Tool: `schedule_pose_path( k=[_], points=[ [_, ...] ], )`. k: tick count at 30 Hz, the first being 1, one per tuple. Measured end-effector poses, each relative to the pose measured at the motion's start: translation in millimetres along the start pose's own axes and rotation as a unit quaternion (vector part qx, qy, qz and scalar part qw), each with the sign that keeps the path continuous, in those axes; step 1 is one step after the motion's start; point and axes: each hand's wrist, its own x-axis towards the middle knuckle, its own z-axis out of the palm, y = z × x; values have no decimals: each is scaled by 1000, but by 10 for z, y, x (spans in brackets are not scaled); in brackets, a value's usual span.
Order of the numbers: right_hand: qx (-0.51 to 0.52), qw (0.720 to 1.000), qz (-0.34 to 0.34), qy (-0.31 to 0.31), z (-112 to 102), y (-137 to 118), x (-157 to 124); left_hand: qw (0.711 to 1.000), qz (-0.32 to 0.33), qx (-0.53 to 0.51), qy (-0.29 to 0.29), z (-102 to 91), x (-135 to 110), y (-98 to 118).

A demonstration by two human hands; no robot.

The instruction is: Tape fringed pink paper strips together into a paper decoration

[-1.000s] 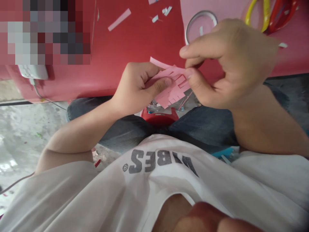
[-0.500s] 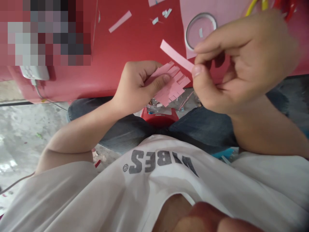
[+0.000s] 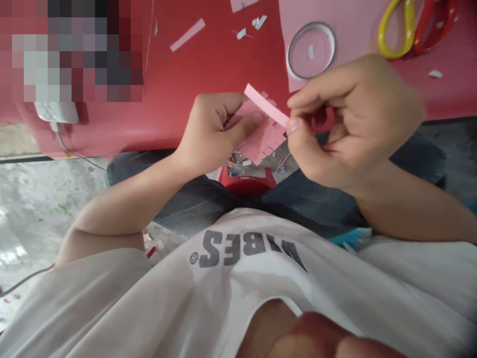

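Observation:
In the head view, my left hand (image 3: 219,132) pinches a small piece of pink woven paper (image 3: 263,141) between thumb and fingers, over the table's near edge. Loose strip ends stick out along the weave's right side. My right hand (image 3: 346,119) has a pink paper strip (image 3: 267,107) by one end, between thumb and index finger. That strip slants up to the left and crosses in front of the woven piece, covering part of its upper edge. Whether the two touch, I cannot tell.
On the red table (image 3: 223,64) lie another pink strip (image 3: 188,35), white scraps (image 3: 259,22), a pink sheet (image 3: 343,30) with a roll of tape (image 3: 312,49), and scissors (image 3: 397,30) with yellow and red handles. A white power adapter (image 3: 57,110) sits at left. Below is a red stool (image 3: 248,181).
My right hand has moved left and down, carrying the strip across the woven paper. More of the scissors shows now. My left hand has hardly moved.

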Motion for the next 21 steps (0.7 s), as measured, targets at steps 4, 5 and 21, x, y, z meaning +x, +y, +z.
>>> schedule_pose_path(
  k=[4,5,21],
  points=[
    [-14,999,-49,-5,-36,128,53,999,11,21,-36,-14,-5,4],
    [-17,998,-55,-8,-53,142,64,999,10,22,-41,-18,-7,4],
    [-108,977,-153,-105,-193,390,178,988,-24,-78,-129,-37,-23,53]
  ],
)
